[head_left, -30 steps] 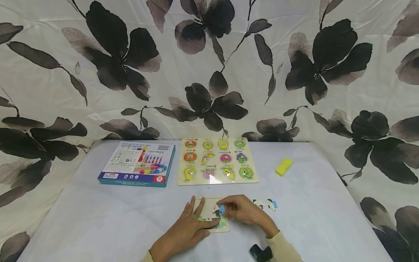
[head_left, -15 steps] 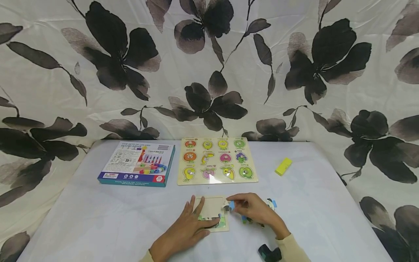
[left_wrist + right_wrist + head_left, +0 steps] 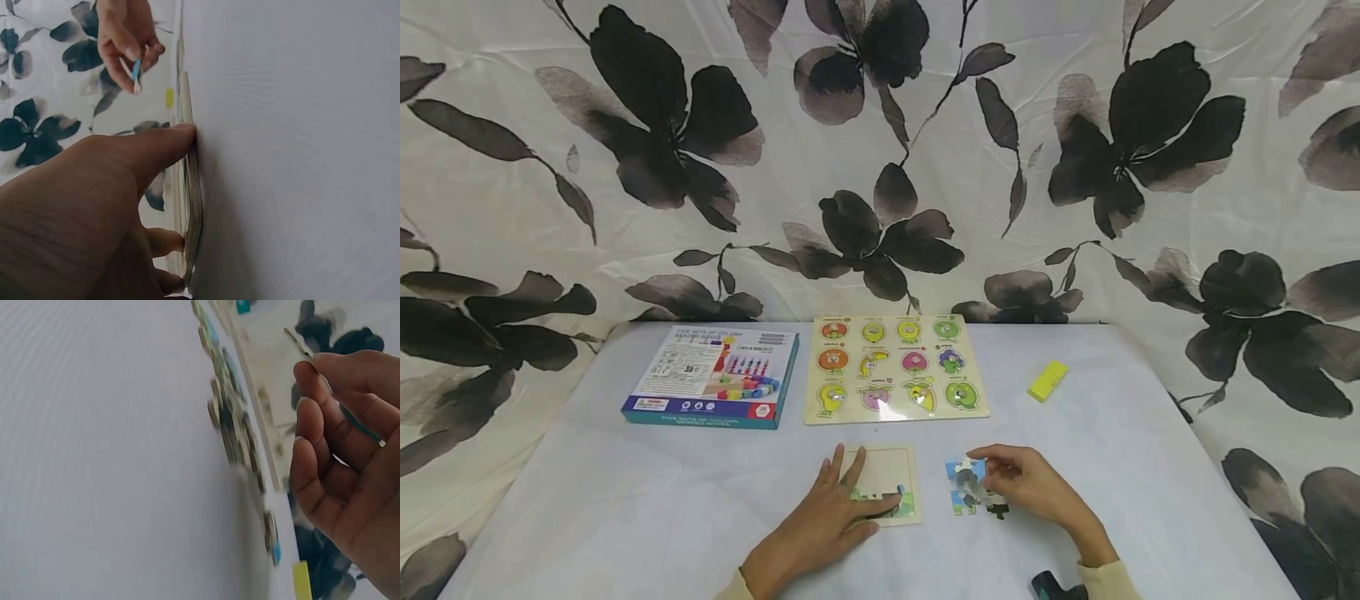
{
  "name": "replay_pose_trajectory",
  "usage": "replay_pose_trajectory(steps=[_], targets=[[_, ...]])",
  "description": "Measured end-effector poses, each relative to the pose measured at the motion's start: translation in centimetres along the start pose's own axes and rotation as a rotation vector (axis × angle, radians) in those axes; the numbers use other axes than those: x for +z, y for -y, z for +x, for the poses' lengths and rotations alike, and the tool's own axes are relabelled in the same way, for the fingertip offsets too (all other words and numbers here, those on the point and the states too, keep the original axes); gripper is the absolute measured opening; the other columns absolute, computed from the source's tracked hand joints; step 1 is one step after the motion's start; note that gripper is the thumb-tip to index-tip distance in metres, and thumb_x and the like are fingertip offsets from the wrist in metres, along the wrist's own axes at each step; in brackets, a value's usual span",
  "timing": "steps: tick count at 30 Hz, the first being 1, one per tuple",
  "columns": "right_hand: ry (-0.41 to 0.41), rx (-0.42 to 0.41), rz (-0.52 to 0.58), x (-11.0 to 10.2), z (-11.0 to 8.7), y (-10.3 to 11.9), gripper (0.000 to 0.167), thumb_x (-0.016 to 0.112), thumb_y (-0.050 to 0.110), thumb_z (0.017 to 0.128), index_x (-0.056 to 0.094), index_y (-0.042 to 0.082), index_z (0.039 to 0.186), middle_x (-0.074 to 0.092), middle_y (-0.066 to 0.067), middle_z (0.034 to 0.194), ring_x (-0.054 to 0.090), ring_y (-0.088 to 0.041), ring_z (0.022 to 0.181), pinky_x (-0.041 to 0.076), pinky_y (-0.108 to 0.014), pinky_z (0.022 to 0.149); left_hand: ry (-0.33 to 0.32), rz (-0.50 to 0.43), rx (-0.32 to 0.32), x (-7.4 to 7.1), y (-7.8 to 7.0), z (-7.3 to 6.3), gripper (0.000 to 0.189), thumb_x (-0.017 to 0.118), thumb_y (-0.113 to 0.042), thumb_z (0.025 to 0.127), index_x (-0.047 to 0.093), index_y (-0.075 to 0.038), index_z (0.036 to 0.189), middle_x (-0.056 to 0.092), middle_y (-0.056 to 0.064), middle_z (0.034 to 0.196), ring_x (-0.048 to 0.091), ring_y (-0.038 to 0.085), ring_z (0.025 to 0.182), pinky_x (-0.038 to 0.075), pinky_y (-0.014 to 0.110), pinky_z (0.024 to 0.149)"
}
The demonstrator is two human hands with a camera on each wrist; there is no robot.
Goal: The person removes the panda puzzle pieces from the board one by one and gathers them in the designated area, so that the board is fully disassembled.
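Note:
My left hand (image 3: 820, 525) rests on a small wooden jigsaw puzzle tray (image 3: 880, 471), its fingers spread over the lower left part. Green picture pieces show along the tray's lower edge, partly under the fingers; the upper part is bare wood. To the right, my right hand (image 3: 1037, 492) pinches a thin puzzle piece (image 3: 137, 69) with a blue part, between thumb and fingertips, raised off the table in both wrist views. Loose blue, green and black-and-white puzzle pieces (image 3: 959, 503) lie beneath and beside that hand, some hidden by it.
At the back left lies a boxed bead set (image 3: 711, 375). A fruit puzzle board (image 3: 897, 368) is beside it at the back centre. Farther right sits a yellow block (image 3: 1048, 381). A floral cloth (image 3: 887, 233) hangs behind the white table (image 3: 700, 500).
My right hand has moved right, from over the tray to above the loose pieces, carrying the puzzle piece with it. My left hand has stayed on the tray.

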State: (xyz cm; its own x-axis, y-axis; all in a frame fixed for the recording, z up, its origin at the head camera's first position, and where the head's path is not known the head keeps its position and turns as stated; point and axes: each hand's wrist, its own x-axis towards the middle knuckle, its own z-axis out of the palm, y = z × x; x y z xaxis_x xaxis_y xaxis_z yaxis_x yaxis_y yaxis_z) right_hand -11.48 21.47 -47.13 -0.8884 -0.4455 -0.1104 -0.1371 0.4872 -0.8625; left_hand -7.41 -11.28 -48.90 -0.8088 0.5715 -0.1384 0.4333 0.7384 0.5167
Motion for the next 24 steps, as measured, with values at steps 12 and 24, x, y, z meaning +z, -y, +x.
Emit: replay_pose_trajectory(steps=[12, 24], targets=[[-0.044, 0.013, 0.073, -3.0, -3.6, -2.3, 0.037, 0.065, 0.009, 0.089, 0.059, -0.002, 0.124, 0.058, -0.009, 0.084, 0.053, -0.006, 0.066, 0.046, -0.024, 0.056, -0.026, 0.014, 0.011, -0.1, 0.5, 0.2, 0.040, 0.050, -0.039, 0.097, 0.048, -0.047, 0.136, 0.013, 0.022, 0.158, -0.006, 0.049, 0.142, 0.006, 0.064, 0.113], [0.018, 0.088, 0.050, -3.5, -4.9, -3.2, 0.033, 0.064, 0.010, 0.091, 0.059, -0.002, 0.121, 0.052, -0.006, 0.083, 0.046, -0.002, 0.062, 0.041, -0.021, 0.052, -0.042, 0.023, 0.021, 0.0, 0.4, 0.1, 0.040, 0.050, -0.039, 0.098, 0.049, -0.045, 0.137, 0.016, 0.020, 0.157, -0.003, 0.049, 0.142, 0.007, 0.064, 0.113]])
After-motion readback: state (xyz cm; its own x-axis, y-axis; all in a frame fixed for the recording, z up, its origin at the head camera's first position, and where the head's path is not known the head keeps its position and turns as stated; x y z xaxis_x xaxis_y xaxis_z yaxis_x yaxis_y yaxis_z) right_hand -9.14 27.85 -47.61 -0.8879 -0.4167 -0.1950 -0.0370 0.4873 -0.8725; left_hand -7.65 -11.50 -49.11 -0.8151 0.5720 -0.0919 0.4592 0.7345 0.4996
